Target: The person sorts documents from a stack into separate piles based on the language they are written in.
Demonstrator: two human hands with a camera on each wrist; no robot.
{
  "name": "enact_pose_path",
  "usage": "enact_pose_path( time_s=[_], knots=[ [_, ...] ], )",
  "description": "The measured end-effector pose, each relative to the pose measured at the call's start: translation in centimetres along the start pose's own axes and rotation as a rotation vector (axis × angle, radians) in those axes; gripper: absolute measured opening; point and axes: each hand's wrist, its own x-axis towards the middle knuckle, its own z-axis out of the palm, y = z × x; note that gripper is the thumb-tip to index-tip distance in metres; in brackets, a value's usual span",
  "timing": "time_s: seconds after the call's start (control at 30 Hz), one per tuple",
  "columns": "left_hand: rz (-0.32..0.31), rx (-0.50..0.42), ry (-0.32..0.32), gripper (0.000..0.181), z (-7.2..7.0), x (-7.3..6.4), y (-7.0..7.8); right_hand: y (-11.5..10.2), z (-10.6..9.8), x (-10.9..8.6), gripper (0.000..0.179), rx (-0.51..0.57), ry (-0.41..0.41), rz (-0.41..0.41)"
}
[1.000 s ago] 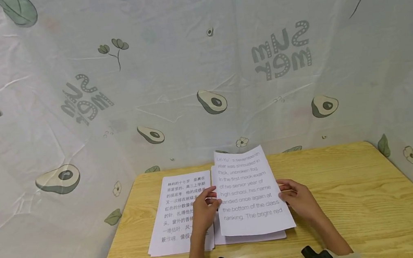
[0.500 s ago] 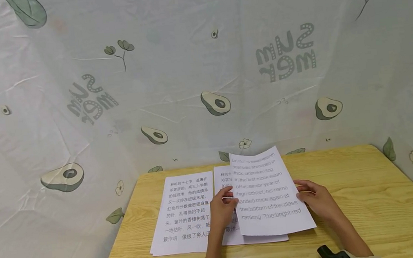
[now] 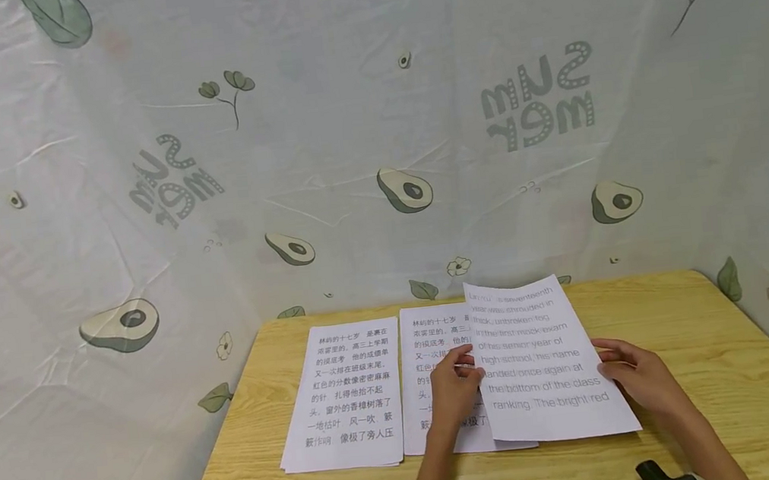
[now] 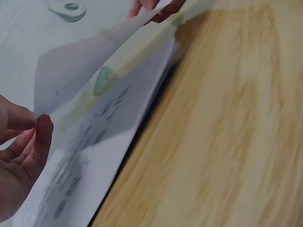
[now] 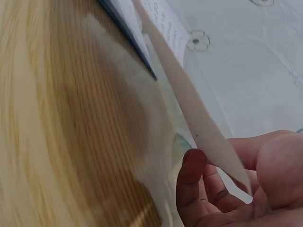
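Observation:
A sheet of paper (image 3: 536,364) printed with English text is held above the table, tilted toward me. My left hand (image 3: 454,386) pinches its left edge between thumb and fingers, and the left wrist view shows that pinch on the sheet (image 4: 71,71). At the opposite edge my right hand (image 3: 640,378) pinches the same sheet, its thumb on the printed face. Beneath and to the left lies a stack of papers (image 3: 436,437) with Chinese text, partly covered by the raised sheet and my left hand.
Another stack of Chinese-text papers (image 3: 350,395) lies at the left, beside the middle stack. The wooden table (image 3: 708,333) extends to the right. A pale curtain (image 3: 333,122) with avocado prints hangs behind the table.
Both hands have carried the English-text sheet to the right, from over the middle stack to partly past its right side. More of the Chinese-text page beneath now shows.

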Motion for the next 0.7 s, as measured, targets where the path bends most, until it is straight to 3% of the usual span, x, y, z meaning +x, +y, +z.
enact_pose_path(
  time_s=[0.23,0.7],
  knots=[
    [-0.004,-0.021,-0.024,0.044,2.5,-0.2,0.5,1.7,-2.0,-0.5,0.056,-0.014,0.013,0.004],
    [-0.048,-0.009,-0.065,0.047,5.9,0.0,1.7,3.3,-5.0,-0.7,0.055,-0.075,0.027,0.004]
  ],
)
